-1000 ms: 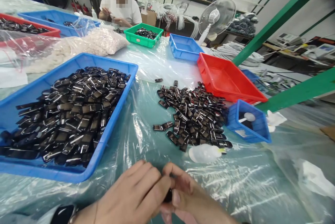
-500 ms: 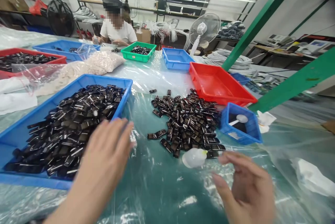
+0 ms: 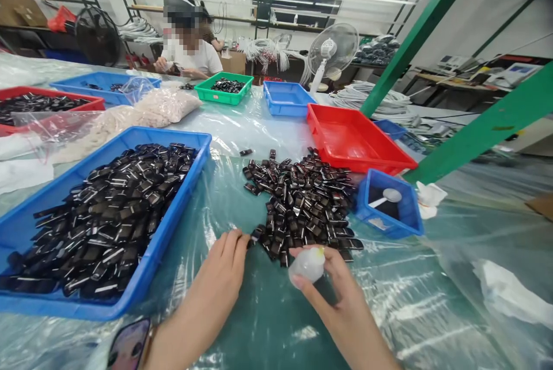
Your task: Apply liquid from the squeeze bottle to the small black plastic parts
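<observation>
My right hand [image 3: 334, 283] is closed round a small translucent white squeeze bottle [image 3: 307, 265] with a yellowish tip, its thumb and fingers on either side. At the near left edge of a loose pile of small black plastic parts [image 3: 298, 203], my left hand [image 3: 227, 263] has its fingertips on one black part [image 3: 258, 234]. Its fingers are pressed together and partly hide that part. Pale stripes or shiny faces show on many of the parts. Left of my left hand stands a blue tray [image 3: 173, 231] heaped with similar black parts.
A small blue bin [image 3: 375, 217] holding a white spoon [image 3: 389, 197] is right of the pile, with a red tray [image 3: 363, 142] behind. A green post [image 3: 458, 145] slants at right. Across the table sits a co-worker [image 3: 194, 59]. A device screen [image 3: 129, 347] shows beside my left forearm.
My left hand has moved from the blue tray's edge to the pile and reached a black part. My right hand has moved left and taken hold of the squeeze bottle.
</observation>
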The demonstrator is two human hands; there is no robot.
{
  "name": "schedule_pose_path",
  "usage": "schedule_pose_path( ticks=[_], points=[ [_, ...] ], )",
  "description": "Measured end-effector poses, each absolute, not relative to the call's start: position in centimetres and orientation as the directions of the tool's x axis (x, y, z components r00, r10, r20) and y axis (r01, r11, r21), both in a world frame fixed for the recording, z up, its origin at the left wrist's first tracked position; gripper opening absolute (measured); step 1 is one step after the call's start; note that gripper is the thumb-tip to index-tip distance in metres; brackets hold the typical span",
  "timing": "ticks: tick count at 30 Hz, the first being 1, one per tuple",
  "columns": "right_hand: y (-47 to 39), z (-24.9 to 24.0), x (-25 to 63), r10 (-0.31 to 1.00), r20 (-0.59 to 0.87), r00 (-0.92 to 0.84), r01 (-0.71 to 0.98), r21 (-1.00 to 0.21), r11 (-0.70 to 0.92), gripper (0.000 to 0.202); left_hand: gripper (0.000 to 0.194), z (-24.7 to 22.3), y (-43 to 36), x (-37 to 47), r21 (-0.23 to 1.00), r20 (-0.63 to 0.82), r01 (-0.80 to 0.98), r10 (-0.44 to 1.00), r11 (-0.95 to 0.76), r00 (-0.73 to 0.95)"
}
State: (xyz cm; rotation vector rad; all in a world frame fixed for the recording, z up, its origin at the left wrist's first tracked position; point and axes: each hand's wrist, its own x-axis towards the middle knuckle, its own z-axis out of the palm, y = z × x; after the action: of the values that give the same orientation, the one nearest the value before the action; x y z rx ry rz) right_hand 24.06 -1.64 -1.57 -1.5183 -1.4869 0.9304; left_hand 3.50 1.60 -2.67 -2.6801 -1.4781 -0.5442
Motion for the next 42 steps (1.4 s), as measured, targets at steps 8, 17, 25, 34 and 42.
schedule_pose_path(
  ticks=[8, 17, 25, 34, 42],
  points=[
    [-1.8, -1.8, 24.4, 0.998, 0.062, -0.013, 0.460, -0.886, 0.061, 0.025, 0.024, -0.3, 0.1, 2.2, 0.575, 0.184, 0.675, 0.877, -0.463, 0.445],
    [-2.4, -1.8, 24.8, 0.997, -0.054, -0.056, 0.388, -0.921, -0.028, 0.034, 0.031, -1.7, -0.2, 1.6, 0.696, 0.097, 0.627, 0.911, -0.351, 0.402],
    [-3.6, -0.6, 23.3, 1.000, 0.009, -0.007, 0.218, -0.976, 0.010, 0.029, 0.021, -0.2, -0.5, 0.5, 0.830, 0.043, 0.477, 0.886, -0.289, 0.461],
    [-3.3, 0.2, 23.7, 0.958, 0.286, -0.034, 0.479, -0.837, 0.266, 0.029, 0.024, 0.1, -0.4, -0.3, 0.710, 0.177, 0.524, 0.840, -0.470, 0.512],
    [-3.4, 0.3, 24.1, 0.954, 0.291, -0.079, 0.511, -0.810, 0.289, 0.031, 0.028, 0.0, -1.0, -0.2, 0.684, 0.219, 0.529, 0.833, -0.502, 0.507]
  ],
)
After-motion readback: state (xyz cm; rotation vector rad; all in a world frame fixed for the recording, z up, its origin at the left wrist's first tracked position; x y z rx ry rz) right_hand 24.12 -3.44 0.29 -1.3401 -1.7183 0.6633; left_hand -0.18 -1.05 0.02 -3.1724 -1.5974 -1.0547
